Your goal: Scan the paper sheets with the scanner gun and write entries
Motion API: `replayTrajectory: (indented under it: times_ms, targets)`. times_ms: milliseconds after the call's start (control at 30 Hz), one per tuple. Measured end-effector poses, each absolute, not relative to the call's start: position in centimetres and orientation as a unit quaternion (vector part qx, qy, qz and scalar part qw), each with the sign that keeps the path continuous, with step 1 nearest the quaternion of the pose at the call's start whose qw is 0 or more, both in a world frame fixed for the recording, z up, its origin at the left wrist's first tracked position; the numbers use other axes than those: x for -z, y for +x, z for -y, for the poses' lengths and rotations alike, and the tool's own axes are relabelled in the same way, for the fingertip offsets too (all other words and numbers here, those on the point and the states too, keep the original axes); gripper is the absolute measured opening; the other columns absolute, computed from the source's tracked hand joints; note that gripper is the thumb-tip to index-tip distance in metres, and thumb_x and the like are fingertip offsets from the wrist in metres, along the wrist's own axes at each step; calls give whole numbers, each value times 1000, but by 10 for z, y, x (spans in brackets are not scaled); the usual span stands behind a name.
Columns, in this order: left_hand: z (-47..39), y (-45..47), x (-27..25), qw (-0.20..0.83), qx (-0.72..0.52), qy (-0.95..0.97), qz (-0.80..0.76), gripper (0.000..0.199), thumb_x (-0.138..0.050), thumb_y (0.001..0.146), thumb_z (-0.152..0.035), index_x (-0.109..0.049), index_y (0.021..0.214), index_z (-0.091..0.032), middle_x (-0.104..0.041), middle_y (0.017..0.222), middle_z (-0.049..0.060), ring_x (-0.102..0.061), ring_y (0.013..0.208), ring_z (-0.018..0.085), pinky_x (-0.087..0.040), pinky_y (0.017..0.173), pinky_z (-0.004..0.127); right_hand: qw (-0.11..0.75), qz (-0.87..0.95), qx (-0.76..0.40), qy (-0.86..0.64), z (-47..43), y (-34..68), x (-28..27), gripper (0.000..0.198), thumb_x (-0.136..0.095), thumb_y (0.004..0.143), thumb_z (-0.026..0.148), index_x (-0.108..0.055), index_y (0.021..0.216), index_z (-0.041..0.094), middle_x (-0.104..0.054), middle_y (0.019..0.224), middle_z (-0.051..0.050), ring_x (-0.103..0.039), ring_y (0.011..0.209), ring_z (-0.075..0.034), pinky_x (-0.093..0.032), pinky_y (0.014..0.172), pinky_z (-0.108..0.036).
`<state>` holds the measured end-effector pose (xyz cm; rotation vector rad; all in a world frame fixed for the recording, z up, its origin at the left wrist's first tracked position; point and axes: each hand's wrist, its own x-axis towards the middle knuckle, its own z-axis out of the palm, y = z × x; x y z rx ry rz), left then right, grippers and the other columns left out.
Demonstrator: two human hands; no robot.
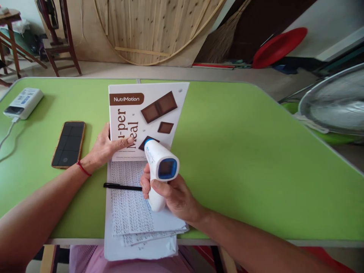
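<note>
My left hand [106,146] grips a white box [159,98] by its lower left edge, thumb across the front. The box stands tilted, printed "NutriMotion" with brown chocolate pieces. In my right hand [176,195] is a white infrared thermometer [163,159], its blue-rimmed nose pointed at the lower part of the box and its dark screen facing me. Below them lie handwritten sheets [133,212] in a stack, overhanging the near table edge. A black pen [122,186] rests across the paper, its right end hidden behind my right hand.
On the green table [241,159], a phone [69,144] in an orange-edged case lies left of my left hand. A white power bank [24,103] with a cable sits at the far left. Beyond the right edge stands a fan [335,102]. A wooden chair [59,45] is behind the table.
</note>
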<state>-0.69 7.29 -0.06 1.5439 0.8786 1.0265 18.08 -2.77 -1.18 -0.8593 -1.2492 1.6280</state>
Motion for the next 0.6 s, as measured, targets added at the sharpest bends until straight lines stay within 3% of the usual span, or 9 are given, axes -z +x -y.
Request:
replayTrajectory:
  times_ms: [167, 600]
  targets:
    - [-74, -8, 6, 520, -435, 628, -382, 46, -79, 74, -44, -62, 108, -19, -69, 103, 9, -66, 90, 25, -56, 76, 39, 455, 484, -660, -351, 28, 182, 11, 27, -65, 81, 47, -57, 90, 22, -56, 63, 3, -52, 56, -12, -44, 56, -30]
    - [-74, -7, 0, 531, -429, 640, -352, 43, -77, 77, -41, -61, 108, -15, -69, 107, 11, -66, 91, 23, -55, 80, 36, 440, 508, -651, -353, 26, 186, 10, 27, -62, 83, 48, -56, 84, 21, -57, 61, 3, -51, 57, -12, -44, 57, -30]
